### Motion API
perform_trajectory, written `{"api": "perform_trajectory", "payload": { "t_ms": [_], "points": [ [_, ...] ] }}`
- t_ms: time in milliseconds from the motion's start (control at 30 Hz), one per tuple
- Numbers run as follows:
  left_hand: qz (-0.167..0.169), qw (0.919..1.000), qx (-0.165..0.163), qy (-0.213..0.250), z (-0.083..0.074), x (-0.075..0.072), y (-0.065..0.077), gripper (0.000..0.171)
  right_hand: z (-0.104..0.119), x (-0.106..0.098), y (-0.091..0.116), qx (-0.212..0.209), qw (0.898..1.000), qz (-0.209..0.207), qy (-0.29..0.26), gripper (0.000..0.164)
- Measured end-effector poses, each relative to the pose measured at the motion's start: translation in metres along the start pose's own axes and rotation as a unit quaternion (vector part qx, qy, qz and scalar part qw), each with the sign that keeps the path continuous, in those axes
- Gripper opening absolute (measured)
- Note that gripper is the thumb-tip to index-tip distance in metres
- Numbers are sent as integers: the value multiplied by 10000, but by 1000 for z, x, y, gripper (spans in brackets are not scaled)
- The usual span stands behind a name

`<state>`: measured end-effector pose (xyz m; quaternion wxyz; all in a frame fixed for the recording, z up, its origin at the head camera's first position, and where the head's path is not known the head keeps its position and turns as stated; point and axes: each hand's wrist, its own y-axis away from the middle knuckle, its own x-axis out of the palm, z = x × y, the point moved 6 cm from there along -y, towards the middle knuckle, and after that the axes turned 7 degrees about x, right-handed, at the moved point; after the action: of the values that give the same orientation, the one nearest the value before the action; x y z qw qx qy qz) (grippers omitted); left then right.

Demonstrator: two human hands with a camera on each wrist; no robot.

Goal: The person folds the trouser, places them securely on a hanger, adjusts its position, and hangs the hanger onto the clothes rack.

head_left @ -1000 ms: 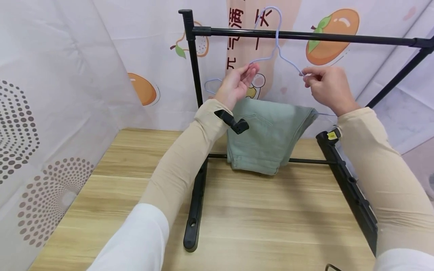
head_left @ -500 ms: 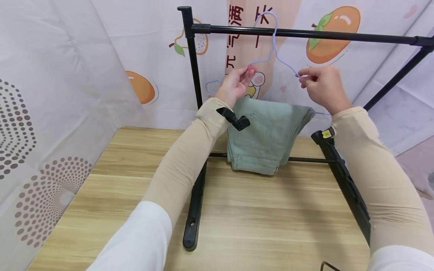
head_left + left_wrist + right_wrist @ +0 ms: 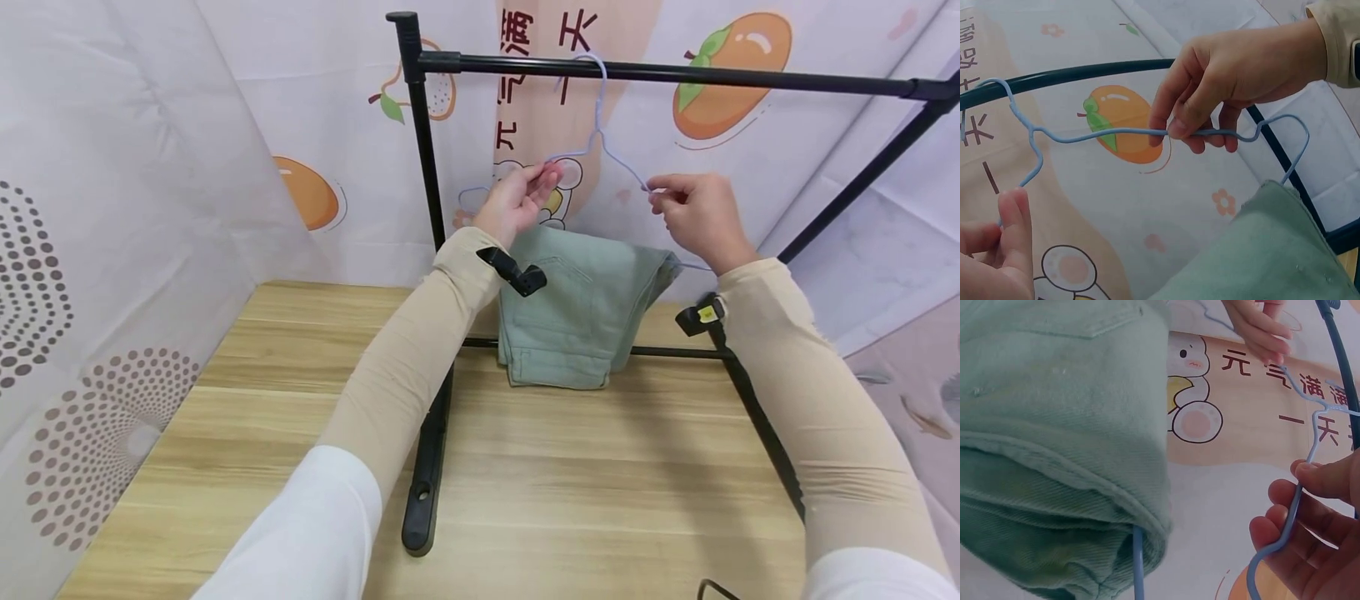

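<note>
A thin light-blue wire hanger has its hook looped over the top bar of a black rack. Folded pale green jeans, with a pocket outline and seams showing, hang over the hanger's lower bar. My left hand pinches the left sloping shoulder of the hanger between thumb and fingers. On the opposite shoulder, my right hand grips the wire, its thumb on top in the left wrist view. In the right wrist view the hanger's lower wire runs into the fold of the jeans.
The rack's left foot stands on a wood-grain table. A low black crossbar passes behind the jeans. White printed curtains surround the table at back and left. A dark wire shows at the front edge.
Both hands have come down with the hanger, and its hook has dropped from above the top bar to close over it. The right arm has shifted a little left.
</note>
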<state>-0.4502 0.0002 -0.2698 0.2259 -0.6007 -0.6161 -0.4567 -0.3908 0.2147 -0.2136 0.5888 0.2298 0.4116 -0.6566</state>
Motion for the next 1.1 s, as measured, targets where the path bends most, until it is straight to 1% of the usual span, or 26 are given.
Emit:
{"api": "perform_trajectory", "payload": {
  "t_ms": [100, 200, 300, 367, 400, 467, 567, 600, 667, 767, 900, 967, 1100],
  "points": [
    [99, 9997, 65, -194, -2, -2, -1, 17, 0, 2, 1, 13, 10000, 32, -50, 30],
    [247, 9978, 190, -581, -5, -5, 0, 26, -1, 2, 2, 59, 9999, 44, -73, 30],
    [399, 9926, 338, -1095, -8, -10, 4, 34, -2, 2, 3, 109, 9999, -34, -12, 32],
    [428, 9873, 390, -1479, -9, -15, 7, 35, -2, 1, 5, 146, 9996, -253, 66, 33],
    [456, 9834, 430, -1706, -10, -18, 9, 35, -2, -1, 5, 197, 9988, -445, 76, 34],
    [495, 9740, 495, -2155, -11, -24, 11, 36, -1, -7, 8, 280, 9947, -991, 78, 36],
    [482, 9585, 602, -2743, -13, -36, 14, 34, 1, -14, 14, 438, 9824, -1818, -23, 39],
    [438, 9540, 647, -2893, -14, -40, 14, 32, 3, -16, 16, 428, 9784, -2019, -100, 39],
    [385, 9475, 746, -3086, -15, -50, 16, 28, 8, -15, 22, 338, 9733, -2259, -207, 39],
    [450, 9380, 895, -3317, -16, -63, 21, 27, 18, -9, 32, 126, 9705, -2375, -399, 38],
    [730, 9209, 1131, -3658, -19, -76, 33, 34, 29, 4, 46, -244, 9697, -2351, -610, 33],
    [728, 9116, 1204, -3862, -21, -84, 41, 33, 32, 13, 53, -397, 9721, -2229, -611, 31],
    [657, 8888, 1347, -4332, -24, -102, 59, 30, 32, 32, 66, -549, 9782, -1909, -612, 27]
  ]
}}
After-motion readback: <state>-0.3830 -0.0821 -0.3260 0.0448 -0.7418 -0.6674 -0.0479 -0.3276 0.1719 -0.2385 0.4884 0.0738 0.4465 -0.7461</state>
